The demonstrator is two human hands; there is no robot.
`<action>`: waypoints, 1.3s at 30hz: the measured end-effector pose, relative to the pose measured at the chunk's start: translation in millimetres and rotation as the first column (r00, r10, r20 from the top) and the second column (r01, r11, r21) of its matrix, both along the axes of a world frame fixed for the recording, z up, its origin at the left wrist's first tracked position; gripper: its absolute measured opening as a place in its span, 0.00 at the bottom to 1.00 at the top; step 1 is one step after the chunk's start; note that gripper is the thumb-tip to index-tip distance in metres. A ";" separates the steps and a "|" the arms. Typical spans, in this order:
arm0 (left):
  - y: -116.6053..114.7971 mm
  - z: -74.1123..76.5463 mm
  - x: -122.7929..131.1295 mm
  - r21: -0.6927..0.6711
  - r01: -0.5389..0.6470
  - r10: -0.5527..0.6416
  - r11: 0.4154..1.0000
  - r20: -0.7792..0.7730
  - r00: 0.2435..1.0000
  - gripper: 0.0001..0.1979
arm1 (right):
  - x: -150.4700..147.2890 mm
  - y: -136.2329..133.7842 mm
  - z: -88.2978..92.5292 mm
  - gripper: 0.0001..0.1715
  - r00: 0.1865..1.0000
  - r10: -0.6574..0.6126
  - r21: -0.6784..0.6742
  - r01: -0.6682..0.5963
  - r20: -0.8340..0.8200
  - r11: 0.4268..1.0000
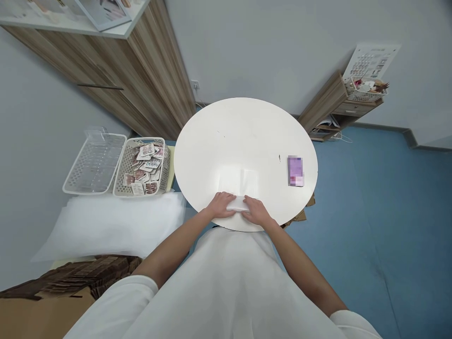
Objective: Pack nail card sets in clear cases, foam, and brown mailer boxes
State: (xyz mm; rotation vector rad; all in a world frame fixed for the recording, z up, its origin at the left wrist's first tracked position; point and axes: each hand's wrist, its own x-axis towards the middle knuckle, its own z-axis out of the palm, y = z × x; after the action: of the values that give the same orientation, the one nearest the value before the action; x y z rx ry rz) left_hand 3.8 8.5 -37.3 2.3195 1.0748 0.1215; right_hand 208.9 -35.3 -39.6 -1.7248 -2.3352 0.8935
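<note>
Close to the front edge of a round white table [243,127], a thin white foam sheet [238,203] is folded into a small flat bundle. My left hand [221,205] grips the bundle's left end, fingers over the top and thumb at the near side. The right end is held by my right hand [256,210] in much the same way. Beyond the bundle, a paler flat part of the sheet spreads over the tabletop. Whether anything lies inside the fold is hidden. A purple, blurred-out packet [295,171] lies apart, on the table's right side.
On my left stand a white basket of small printed packets [144,167] and a basket with clear plastic pieces [97,165]. Nearer are a stack of white foam sheets [120,226] and brown cardboard [45,306]. A wooden cabinet [148,75] and a low shelf [325,101] flank the table.
</note>
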 end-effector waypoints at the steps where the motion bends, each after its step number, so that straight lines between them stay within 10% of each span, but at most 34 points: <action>1: 1.7 1.9 -0.5 -0.016 -0.009 0.010 1.000 0.014 1.000 0.26 | 2.0 2.4 3.8 0.28 1.000 -0.008 -0.022 0.008 -0.017 1.000; 11: 34.3 -6.4 -23.0 -0.398 -0.409 0.470 0.821 0.064 0.880 0.16 | 16.7 63.7 15.5 0.17 0.896 -0.383 -0.343 0.294 -0.227 0.892; 20: 26.1 -16.2 -21.2 -0.090 -0.770 0.773 0.632 0.001 0.634 0.16 | 29.5 46.8 -20.9 0.17 0.686 -0.694 -0.138 0.682 -0.218 0.718; 26: 8.1 -12.3 3.0 0.078 -0.439 0.441 0.895 -0.009 0.897 0.21 | 14.0 33.4 -17.3 0.29 0.533 -0.798 -0.301 0.741 -0.282 0.601; 32: 5.8 -16.9 24.7 0.061 -0.293 0.298 0.954 -0.103 0.949 0.22 | 1.7 40.6 -13.7 0.36 0.293 -0.900 -0.569 0.700 -0.322 0.431; 39: -3.6 -15.6 29.8 0.126 -0.242 0.254 0.962 -0.085 0.964 0.22 | 23.1 40.6 -7.9 0.13 0.481 -0.837 -0.494 0.678 -0.262 0.544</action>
State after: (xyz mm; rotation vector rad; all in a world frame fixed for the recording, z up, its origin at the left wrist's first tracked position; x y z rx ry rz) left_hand 33.6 4.8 -52.8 2.3020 1.4433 0.1690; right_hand 231.9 5.3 -47.5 -2.0514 -0.8998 1.3162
